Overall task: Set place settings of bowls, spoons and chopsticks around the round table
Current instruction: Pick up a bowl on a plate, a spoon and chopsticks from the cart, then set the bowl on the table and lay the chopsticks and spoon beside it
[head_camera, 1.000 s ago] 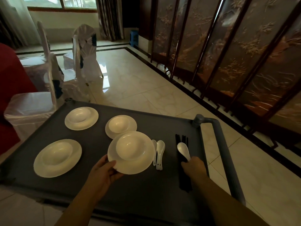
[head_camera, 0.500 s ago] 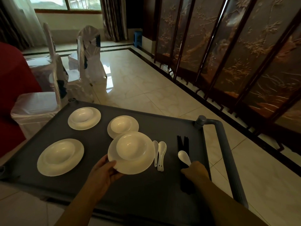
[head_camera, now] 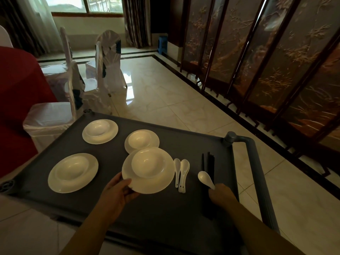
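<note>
Down at the lower centre, the left hand (head_camera: 117, 194) pinches the near rim of a white plate (head_camera: 147, 183) with a bowl (head_camera: 148, 165) in it, thumb on top. At lower right, the right hand (head_camera: 221, 196) curls round a white spoon (head_camera: 205, 178) and black chopsticks (head_camera: 208, 181); the spoon's bowl points up-left, the sticks run near to far. Two more spoons (head_camera: 182, 173) lie between, on the grey cart (head_camera: 165, 218). Farther up-left sit three other plates (head_camera: 72, 173), each holding a bowl.
</note>
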`<state>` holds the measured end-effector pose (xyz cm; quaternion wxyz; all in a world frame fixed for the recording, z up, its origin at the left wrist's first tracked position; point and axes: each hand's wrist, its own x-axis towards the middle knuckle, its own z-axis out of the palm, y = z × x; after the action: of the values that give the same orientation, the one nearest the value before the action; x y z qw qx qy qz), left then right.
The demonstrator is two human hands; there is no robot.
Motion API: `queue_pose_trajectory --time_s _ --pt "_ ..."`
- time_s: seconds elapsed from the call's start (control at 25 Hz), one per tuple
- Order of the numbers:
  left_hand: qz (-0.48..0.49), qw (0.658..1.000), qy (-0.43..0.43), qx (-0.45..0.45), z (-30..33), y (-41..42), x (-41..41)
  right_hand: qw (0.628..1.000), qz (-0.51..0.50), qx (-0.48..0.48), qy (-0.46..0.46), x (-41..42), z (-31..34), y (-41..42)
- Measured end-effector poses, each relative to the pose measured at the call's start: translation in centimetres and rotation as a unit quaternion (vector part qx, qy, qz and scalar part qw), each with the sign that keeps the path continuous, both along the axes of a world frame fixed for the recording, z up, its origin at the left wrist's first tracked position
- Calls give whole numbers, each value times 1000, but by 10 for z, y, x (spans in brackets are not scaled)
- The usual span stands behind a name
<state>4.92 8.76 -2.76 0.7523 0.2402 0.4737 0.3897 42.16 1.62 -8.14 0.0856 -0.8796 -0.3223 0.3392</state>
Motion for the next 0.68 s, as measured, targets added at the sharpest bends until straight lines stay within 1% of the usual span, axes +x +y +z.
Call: queue_pose_trajectory --time_s 0.24,0.48,0.56,0.68 --pt "9 1000 9 10 2 -4 12 997 44 66 -12 7 14 -5" --pt "41 999 -8 23 14 -22 17 985 88 149 -4 -8 50 21" --pt "61 998 -13 32 18 -34 15 976 107 185 30 -22 62 32" --pt "123 991 -14 39 23 -62 6 962 148 213 87 -53 79 47"
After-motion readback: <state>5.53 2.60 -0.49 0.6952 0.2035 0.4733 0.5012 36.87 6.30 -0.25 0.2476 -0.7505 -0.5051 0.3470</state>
